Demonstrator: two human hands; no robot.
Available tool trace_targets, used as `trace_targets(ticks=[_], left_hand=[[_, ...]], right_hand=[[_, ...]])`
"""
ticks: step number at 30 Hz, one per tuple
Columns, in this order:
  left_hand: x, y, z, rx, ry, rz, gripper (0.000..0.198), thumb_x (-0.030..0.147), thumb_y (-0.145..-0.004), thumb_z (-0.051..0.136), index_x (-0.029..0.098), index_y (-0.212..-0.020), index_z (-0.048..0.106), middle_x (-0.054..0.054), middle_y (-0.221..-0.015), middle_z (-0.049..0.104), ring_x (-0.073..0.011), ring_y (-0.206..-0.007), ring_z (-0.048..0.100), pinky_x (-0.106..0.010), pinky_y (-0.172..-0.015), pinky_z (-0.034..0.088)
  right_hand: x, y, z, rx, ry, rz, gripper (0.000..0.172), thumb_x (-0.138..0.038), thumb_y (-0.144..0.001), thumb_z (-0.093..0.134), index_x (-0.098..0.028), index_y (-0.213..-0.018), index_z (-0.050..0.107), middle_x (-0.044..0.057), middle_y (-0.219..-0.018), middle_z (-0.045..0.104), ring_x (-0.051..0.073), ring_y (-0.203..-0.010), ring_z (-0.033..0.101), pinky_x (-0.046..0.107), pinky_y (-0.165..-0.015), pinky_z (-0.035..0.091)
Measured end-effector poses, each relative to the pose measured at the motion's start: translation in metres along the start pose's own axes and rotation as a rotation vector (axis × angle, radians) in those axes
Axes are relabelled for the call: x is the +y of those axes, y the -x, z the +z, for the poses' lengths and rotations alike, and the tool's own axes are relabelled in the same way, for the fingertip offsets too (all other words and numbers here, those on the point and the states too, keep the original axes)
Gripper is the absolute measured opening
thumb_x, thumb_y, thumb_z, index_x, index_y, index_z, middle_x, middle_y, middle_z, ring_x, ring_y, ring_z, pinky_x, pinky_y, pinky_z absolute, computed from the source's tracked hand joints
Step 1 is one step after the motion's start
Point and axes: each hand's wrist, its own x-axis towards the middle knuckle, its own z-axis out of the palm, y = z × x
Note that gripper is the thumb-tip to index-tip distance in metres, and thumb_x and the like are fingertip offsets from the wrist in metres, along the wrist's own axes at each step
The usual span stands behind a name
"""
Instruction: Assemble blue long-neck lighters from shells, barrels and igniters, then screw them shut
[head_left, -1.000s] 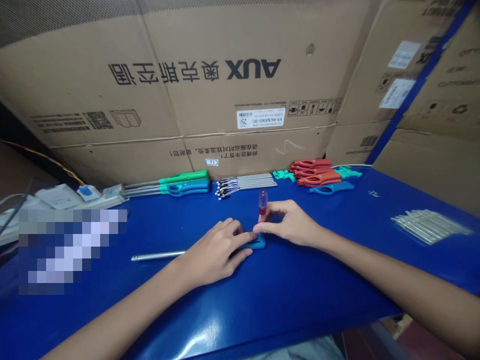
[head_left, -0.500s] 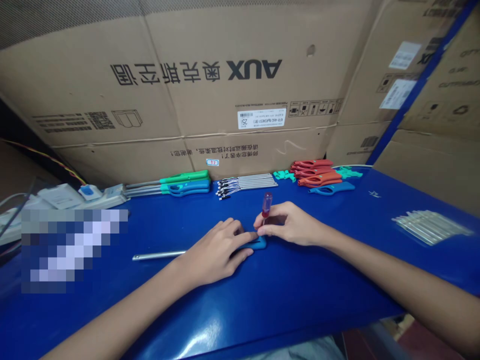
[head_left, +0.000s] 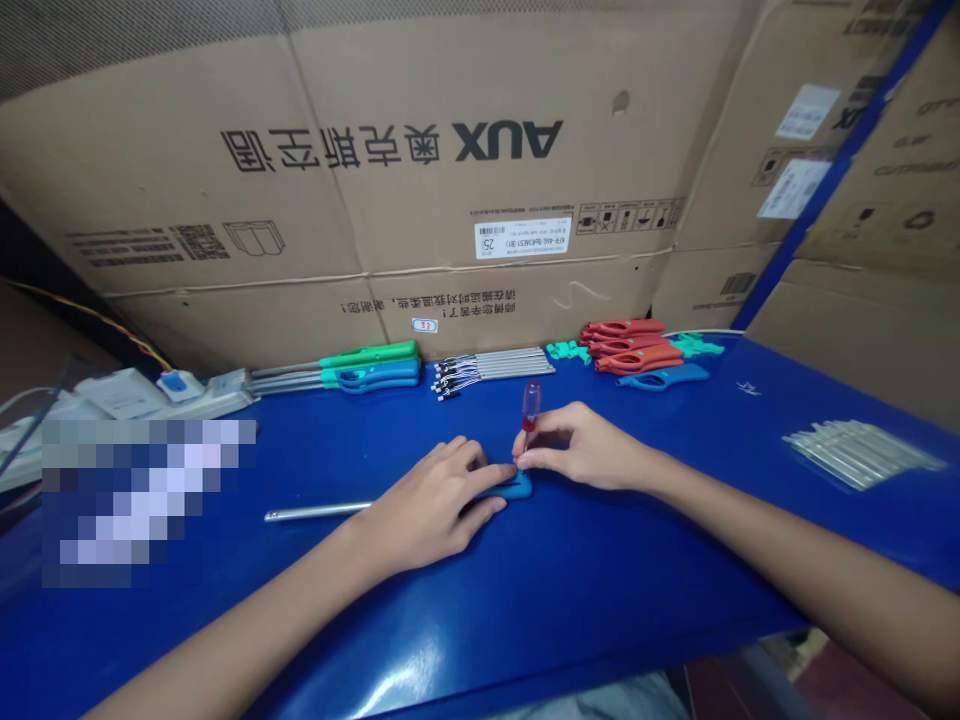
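A blue long-necked lighter (head_left: pixel 516 489) lies on the blue table, its metal tube reaching out to the left under my left wrist. My left hand (head_left: pixel 442 500) is closed over its handle, fingers on top and thumb along the near side, hiding most of it. Between the thumb and fingertips of my right hand (head_left: pixel 574 447) is a small screwdriver (head_left: pixel 531 405) with a clear, red-based handle. It stands almost upright over the handle's right end; its tip is hidden behind my fingers.
Along the cardboard wall (head_left: pixel 405 220) lie assembled lighters (head_left: pixel 379 370), metal tubes with wires (head_left: pixel 514 364), green plastic pieces (head_left: pixel 568 351) and red and blue lighter handles (head_left: pixel 637 350). Several clear tubes (head_left: pixel 859 452) lie at right. White power strips (head_left: pixel 120 395) sit at left.
The screwdriver's handle has shifted very slightly to the left and leans a little differently, with small finger movement in my right hand. My left hand and the lighter stay put.
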Motion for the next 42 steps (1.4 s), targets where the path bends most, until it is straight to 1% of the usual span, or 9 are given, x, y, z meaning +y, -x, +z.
trace_targets(ticks=[5, 9, 15, 18, 21, 26, 30, 34, 42], left_hand=[[0.0, 0.0, 0.001, 0.019, -0.014, 0.005, 0.03, 0.032, -0.097, 0.046, 0.022, -0.123, 0.058, -0.006, -0.094, 0.055, -0.0208, -0.086, 0.052, -0.034, -0.077, 0.046], [0.0, 0.0, 0.002, 0.013, -0.027, 0.003, 0.029, 0.033, -0.097, 0.046, 0.021, -0.121, 0.058, -0.007, -0.093, 0.055, -0.0211, -0.085, 0.051, -0.034, -0.076, 0.046], [0.0, -0.001, 0.0, 0.012, -0.021, 0.008, 0.031, 0.033, -0.097, 0.046, 0.023, -0.124, 0.057, -0.006, -0.093, 0.055, -0.0209, -0.085, 0.052, -0.034, -0.078, 0.046], [0.001, -0.001, -0.001, 0.005, -0.01, 0.005, 0.03, 0.033, -0.097, 0.046, 0.024, -0.124, 0.057, -0.006, -0.094, 0.055, -0.0206, -0.086, 0.053, -0.034, -0.079, 0.046], [0.001, 0.0, -0.001, -0.008, 0.001, -0.002, 0.03, 0.033, -0.098, 0.045, 0.024, -0.124, 0.056, -0.006, -0.096, 0.055, -0.0209, -0.088, 0.053, -0.035, -0.08, 0.046], [0.0, 0.0, 0.001, -0.008, 0.0, -0.006, 0.031, 0.033, -0.098, 0.045, 0.024, -0.126, 0.056, -0.007, -0.096, 0.055, -0.0212, -0.089, 0.053, -0.035, -0.082, 0.046], [0.0, -0.001, 0.0, 0.004, -0.003, -0.005, 0.031, 0.034, -0.098, 0.045, 0.024, -0.125, 0.056, -0.006, -0.094, 0.055, -0.0208, -0.087, 0.053, -0.035, -0.08, 0.046], [0.001, -0.001, 0.0, 0.003, -0.004, -0.004, 0.03, 0.033, -0.097, 0.045, 0.023, -0.123, 0.058, -0.006, -0.093, 0.055, -0.0207, -0.086, 0.053, -0.034, -0.079, 0.046], [0.002, -0.001, -0.001, 0.008, -0.021, 0.002, 0.03, 0.033, -0.097, 0.045, 0.022, -0.122, 0.059, -0.006, -0.092, 0.055, -0.0205, -0.085, 0.053, -0.035, -0.079, 0.047]], right_hand=[[0.003, -0.001, 0.007, 0.101, 0.108, -0.066, 0.019, -0.031, -0.077, 0.072, -0.015, -0.073, 0.065, 0.001, -0.069, 0.067, 0.012, -0.064, 0.059, 0.023, -0.063, 0.046], [0.006, -0.001, 0.011, 0.129, 0.181, -0.13, 0.024, -0.034, -0.081, 0.069, -0.015, -0.069, 0.059, -0.002, -0.062, 0.06, 0.01, -0.057, 0.053, 0.021, -0.057, 0.042], [0.004, -0.001, 0.009, 0.028, 0.06, -0.072, 0.018, -0.031, -0.086, 0.063, -0.015, -0.077, 0.062, -0.001, -0.067, 0.062, 0.011, -0.062, 0.056, 0.022, -0.061, 0.045], [0.001, 0.0, 0.002, -0.064, 0.061, -0.07, 0.014, -0.026, -0.088, 0.058, -0.015, -0.087, 0.066, 0.003, -0.079, 0.068, 0.013, -0.072, 0.061, 0.024, -0.069, 0.048], [-0.001, 0.001, -0.004, -0.099, 0.095, -0.103, 0.014, -0.022, -0.089, 0.055, -0.014, -0.09, 0.067, 0.005, -0.089, 0.071, 0.015, -0.08, 0.064, 0.026, -0.075, 0.049], [-0.001, 0.002, -0.006, -0.055, 0.165, -0.154, 0.012, -0.021, -0.088, 0.058, -0.014, -0.086, 0.068, 0.006, -0.09, 0.07, 0.016, -0.082, 0.064, 0.027, -0.077, 0.049], [0.0, 0.001, -0.002, -0.011, 0.226, -0.151, 0.013, -0.024, -0.086, 0.062, -0.014, -0.08, 0.065, 0.005, -0.08, 0.068, 0.014, -0.071, 0.061, 0.025, -0.069, 0.047], [0.001, 0.001, 0.003, 0.025, 0.299, -0.206, 0.017, -0.025, -0.09, 0.057, -0.014, -0.077, 0.061, 0.002, -0.071, 0.062, 0.012, -0.063, 0.054, 0.024, -0.062, 0.042], [0.006, 0.002, 0.007, 0.063, 0.37, -0.222, 0.025, -0.034, -0.091, 0.057, -0.017, -0.073, 0.058, 0.0, -0.068, 0.059, 0.012, -0.062, 0.053, 0.025, -0.063, 0.04]])
